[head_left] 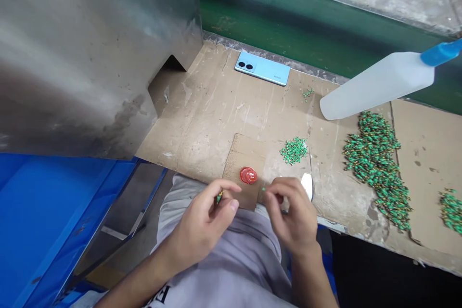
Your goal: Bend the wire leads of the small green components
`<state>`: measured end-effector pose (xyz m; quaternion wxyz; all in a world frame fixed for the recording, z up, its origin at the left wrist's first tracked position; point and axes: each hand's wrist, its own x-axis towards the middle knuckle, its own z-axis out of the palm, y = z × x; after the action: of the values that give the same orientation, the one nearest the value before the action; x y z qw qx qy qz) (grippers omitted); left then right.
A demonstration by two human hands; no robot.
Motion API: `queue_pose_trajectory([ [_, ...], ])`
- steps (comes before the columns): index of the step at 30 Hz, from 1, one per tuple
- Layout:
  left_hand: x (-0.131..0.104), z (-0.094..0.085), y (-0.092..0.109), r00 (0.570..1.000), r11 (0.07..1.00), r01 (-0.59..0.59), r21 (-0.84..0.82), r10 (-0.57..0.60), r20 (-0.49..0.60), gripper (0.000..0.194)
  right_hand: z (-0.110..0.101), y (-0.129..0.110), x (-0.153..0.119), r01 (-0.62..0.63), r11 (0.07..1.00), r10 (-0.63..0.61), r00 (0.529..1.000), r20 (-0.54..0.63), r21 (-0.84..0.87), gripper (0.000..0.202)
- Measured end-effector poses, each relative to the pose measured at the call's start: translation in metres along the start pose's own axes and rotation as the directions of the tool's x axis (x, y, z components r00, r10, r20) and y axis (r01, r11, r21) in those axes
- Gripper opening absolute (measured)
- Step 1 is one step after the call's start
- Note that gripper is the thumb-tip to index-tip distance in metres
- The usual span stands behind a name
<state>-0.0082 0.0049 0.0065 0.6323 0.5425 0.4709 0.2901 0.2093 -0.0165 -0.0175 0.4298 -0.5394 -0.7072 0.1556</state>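
Observation:
My left hand (204,224) is curled, with a small green-and-gold piece (219,196) showing inside its bent fingers. The thumb and forefinger tips of that hand stand a little apart. My right hand (294,214) is closed in a pinch, and a tiny green piece (263,189) shows at its fingertips. Between and just beyond the hands, a small red dish (248,175) with a glossy surface sits on a loose piece of cardboard (242,149). A small pile of tiny green pieces (294,150) lies beyond my right hand.
A large heap of green-and-gold pieces (377,168) spreads on the right, with another pile (451,211) at the edge. A white bottle with a blue cap (378,84), a light blue phone (263,68) and a white object (307,185) are around. A metal housing (90,57) stands left.

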Motion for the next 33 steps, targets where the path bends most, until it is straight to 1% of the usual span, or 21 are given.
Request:
queue_pose_trajectory([
  [2,0.0,-0.006,-0.001,0.999,0.979,0.036,-0.199,-0.029,0.042,0.026,0.0,0.005,0.002,-0.12,0.993,0.12,0.992,-0.034,-0.01,0.013],
  [4,0.002,-0.012,-0.002,0.996,0.938,0.067,-0.34,-0.04,0.086,0.029,0.001,0.009,0.004,-0.177,0.984,0.177,0.984,0.0,0.0,0.012],
  [6,0.004,-0.016,-0.002,0.994,0.916,0.097,-0.389,-0.066,0.092,0.027,0.003,0.011,0.004,-0.185,0.983,0.184,0.982,0.048,0.016,0.012],
  [8,0.006,-0.02,-0.003,0.993,0.901,0.118,-0.418,-0.096,0.074,0.023,0.006,0.01,0.004,-0.182,0.983,0.18,0.981,0.069,0.028,0.012],
  [13,0.007,-0.022,-0.004,0.986,0.834,0.154,-0.53,-0.164,0.029,0.022,0.009,0.009,0.003,-0.167,0.986,0.165,0.984,0.061,0.023,0.013],
  [17,0.008,-0.021,-0.001,0.982,0.811,0.157,-0.564,-0.189,0.001,0.023,0.008,0.01,0.002,-0.155,0.988,0.154,0.986,0.058,0.013,0.013],
  [21,0.009,-0.02,-0.004,0.98,0.817,0.166,-0.552,-0.199,0.0,0.024,0.009,0.011,0.001,-0.148,0.989,0.147,0.987,0.058,0.008,0.013],
  [26,0.007,-0.021,-0.013,0.986,0.854,0.132,-0.503,-0.167,-0.026,0.018,0.01,0.011,0.0,-0.133,0.991,0.133,0.989,0.062,-0.003,0.015],
  [30,0.007,-0.02,-0.016,0.99,0.861,0.098,-0.499,-0.134,-0.036,0.011,0.009,0.011,0.0,-0.128,0.992,0.127,0.99,0.052,0.002,0.016],
  [33,0.008,-0.019,-0.016,0.991,0.881,0.057,-0.469,-0.107,-0.08,0.006,0.01,0.011,0.001,-0.123,0.992,0.123,0.991,0.051,0.002,0.016],
])
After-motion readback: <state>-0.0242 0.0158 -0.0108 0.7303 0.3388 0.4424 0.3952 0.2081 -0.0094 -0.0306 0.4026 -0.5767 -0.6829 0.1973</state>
